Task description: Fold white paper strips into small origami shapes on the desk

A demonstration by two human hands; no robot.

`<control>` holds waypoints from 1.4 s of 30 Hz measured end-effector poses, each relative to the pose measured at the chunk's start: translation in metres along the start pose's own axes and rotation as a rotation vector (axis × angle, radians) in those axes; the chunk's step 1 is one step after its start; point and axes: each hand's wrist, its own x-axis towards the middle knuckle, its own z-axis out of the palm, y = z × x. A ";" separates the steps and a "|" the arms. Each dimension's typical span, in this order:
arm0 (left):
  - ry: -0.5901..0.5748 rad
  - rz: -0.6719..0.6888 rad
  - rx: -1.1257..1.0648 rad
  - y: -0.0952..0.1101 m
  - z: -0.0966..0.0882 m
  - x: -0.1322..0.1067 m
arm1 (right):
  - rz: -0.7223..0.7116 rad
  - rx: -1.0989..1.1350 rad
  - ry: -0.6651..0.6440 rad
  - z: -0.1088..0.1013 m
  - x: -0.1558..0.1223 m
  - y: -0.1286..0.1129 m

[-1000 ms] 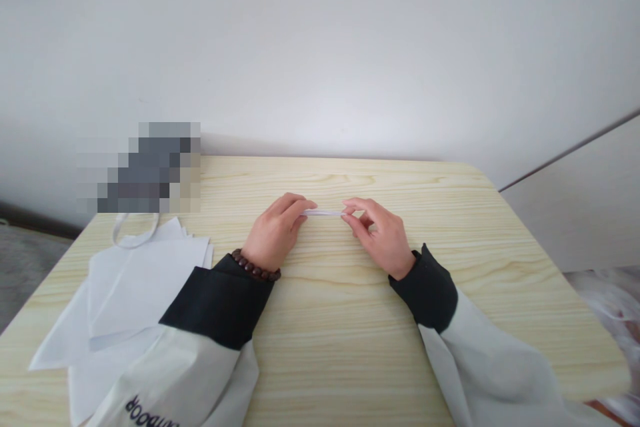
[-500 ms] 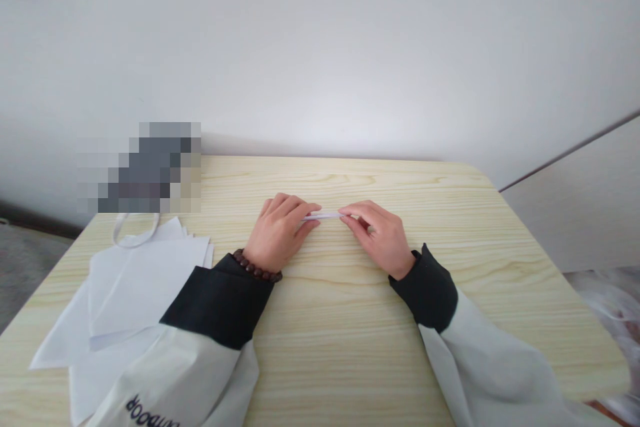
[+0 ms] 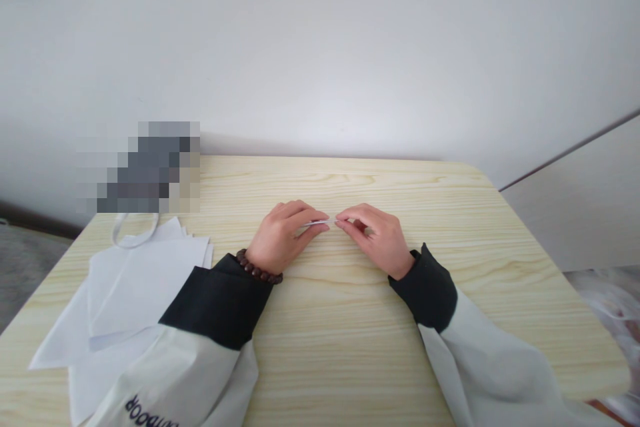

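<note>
A thin white paper strip, seen nearly edge-on, spans the small gap between my hands above the middle of the table. My left hand pinches it between thumb and fingers, and most of the strip is hidden behind that hand. The fingertips of my right hand close on its other end. Whether the strip is folded or rolled I cannot tell. A dark beaded bracelet circles my left wrist.
Several white paper sheets lie overlapping at the table's left, partly under my left sleeve. A white ring-shaped band rests at their far edge. Behind it is a dark, pixelated object. A pale wall borders the wooden table.
My left hand has slid right along the strip, so its fingertips are closer to my right hand's. Less of the strip shows between them. My right hand has barely moved.
</note>
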 end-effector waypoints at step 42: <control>-0.207 -0.596 -0.509 0.016 -0.007 0.009 | -0.218 0.136 -0.060 -0.004 0.000 -0.004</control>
